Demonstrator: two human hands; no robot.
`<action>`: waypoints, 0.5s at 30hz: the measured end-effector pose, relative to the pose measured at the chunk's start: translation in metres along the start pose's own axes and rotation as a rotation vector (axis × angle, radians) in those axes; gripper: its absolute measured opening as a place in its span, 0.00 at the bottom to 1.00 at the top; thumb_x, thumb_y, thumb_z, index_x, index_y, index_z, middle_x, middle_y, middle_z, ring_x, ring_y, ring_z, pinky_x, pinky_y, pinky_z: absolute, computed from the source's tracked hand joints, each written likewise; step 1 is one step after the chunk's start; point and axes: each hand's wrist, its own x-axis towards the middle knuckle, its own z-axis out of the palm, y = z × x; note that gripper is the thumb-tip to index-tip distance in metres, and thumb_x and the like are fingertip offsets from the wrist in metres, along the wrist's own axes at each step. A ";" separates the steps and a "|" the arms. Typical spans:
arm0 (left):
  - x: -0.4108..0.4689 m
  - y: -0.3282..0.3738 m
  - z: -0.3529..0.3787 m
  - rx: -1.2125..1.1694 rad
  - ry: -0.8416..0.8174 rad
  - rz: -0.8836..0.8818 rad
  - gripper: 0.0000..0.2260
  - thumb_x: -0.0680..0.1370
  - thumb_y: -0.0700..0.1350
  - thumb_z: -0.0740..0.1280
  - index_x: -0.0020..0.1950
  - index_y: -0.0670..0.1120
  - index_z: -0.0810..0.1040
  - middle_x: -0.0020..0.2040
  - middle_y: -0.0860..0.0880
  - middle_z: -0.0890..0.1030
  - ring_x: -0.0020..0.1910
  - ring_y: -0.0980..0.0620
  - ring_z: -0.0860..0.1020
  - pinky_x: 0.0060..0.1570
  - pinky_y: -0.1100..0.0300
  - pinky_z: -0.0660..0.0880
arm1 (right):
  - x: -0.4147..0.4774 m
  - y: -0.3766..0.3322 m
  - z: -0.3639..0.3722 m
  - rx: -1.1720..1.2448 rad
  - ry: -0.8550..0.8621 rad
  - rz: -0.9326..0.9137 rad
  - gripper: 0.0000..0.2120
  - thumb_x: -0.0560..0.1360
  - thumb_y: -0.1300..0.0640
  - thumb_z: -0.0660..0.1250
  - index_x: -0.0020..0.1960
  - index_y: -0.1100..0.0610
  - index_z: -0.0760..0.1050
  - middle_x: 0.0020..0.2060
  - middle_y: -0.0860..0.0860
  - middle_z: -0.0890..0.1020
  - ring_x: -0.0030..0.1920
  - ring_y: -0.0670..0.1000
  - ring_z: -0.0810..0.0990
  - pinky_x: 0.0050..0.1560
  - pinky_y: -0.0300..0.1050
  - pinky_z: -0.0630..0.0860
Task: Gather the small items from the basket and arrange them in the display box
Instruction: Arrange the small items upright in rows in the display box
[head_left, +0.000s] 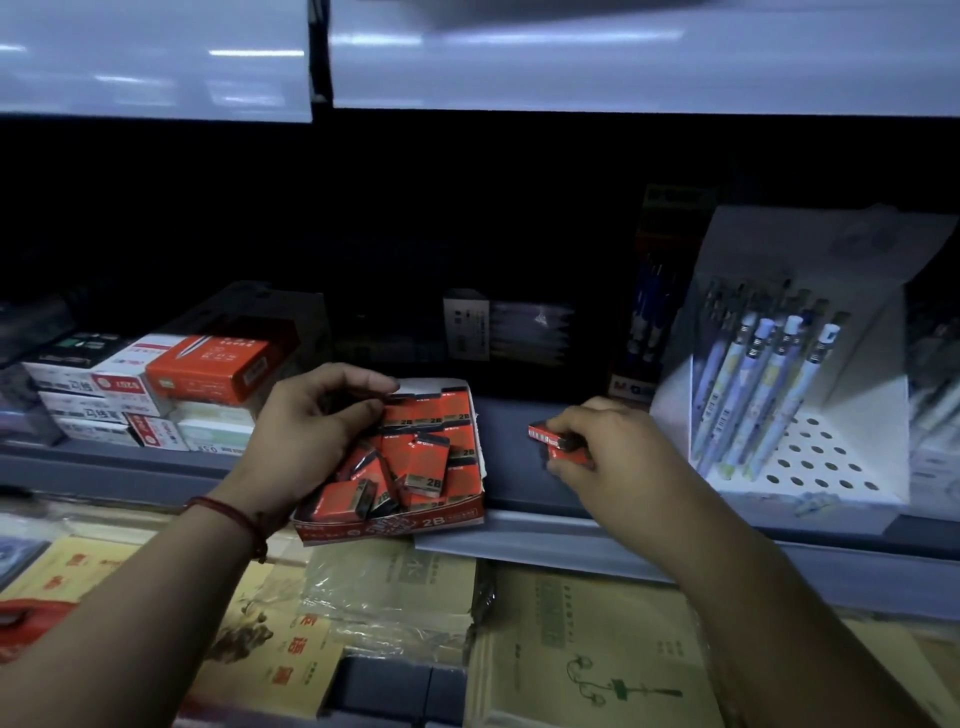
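Sorting 2B erasers into the display box on a shop shelf.

At far left the stacked cartons (171, 384) sit untouched. The left hand (311, 431) curls over the back-left corner of the display box (395, 525), probably to steady it or square up a row. Its fingertips are hidden, so I cannot tell if it pinches anything. The boxed erasers (426, 457) stand in rows at the back but lie tumbled toward the front, so arranging looks part done. Just right of the box, above the shelf (519, 488), the right hand (608, 457) pinches the held erasers (550, 439), seemingly two, ready to feed in. The pen stand (779, 405) sits far right. No basket shows.
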 end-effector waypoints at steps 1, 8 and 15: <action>0.000 0.001 0.003 -0.020 0.001 -0.011 0.09 0.79 0.36 0.70 0.50 0.49 0.85 0.46 0.50 0.87 0.41 0.56 0.85 0.37 0.66 0.79 | 0.001 0.000 0.000 0.026 0.025 0.008 0.12 0.76 0.56 0.71 0.60 0.52 0.81 0.51 0.48 0.78 0.53 0.50 0.77 0.54 0.43 0.73; -0.006 0.009 0.038 -0.156 0.038 0.018 0.09 0.80 0.37 0.68 0.49 0.50 0.84 0.46 0.50 0.87 0.45 0.53 0.85 0.43 0.63 0.80 | 0.011 -0.009 0.000 0.188 0.327 0.079 0.11 0.76 0.57 0.73 0.59 0.54 0.82 0.51 0.49 0.81 0.47 0.46 0.77 0.43 0.31 0.68; -0.008 0.024 0.055 -0.520 0.141 -0.069 0.10 0.81 0.36 0.59 0.49 0.44 0.79 0.44 0.47 0.85 0.42 0.53 0.84 0.40 0.64 0.80 | 0.014 -0.031 0.000 0.576 0.295 0.039 0.12 0.72 0.56 0.77 0.52 0.42 0.82 0.48 0.40 0.82 0.46 0.38 0.80 0.48 0.37 0.80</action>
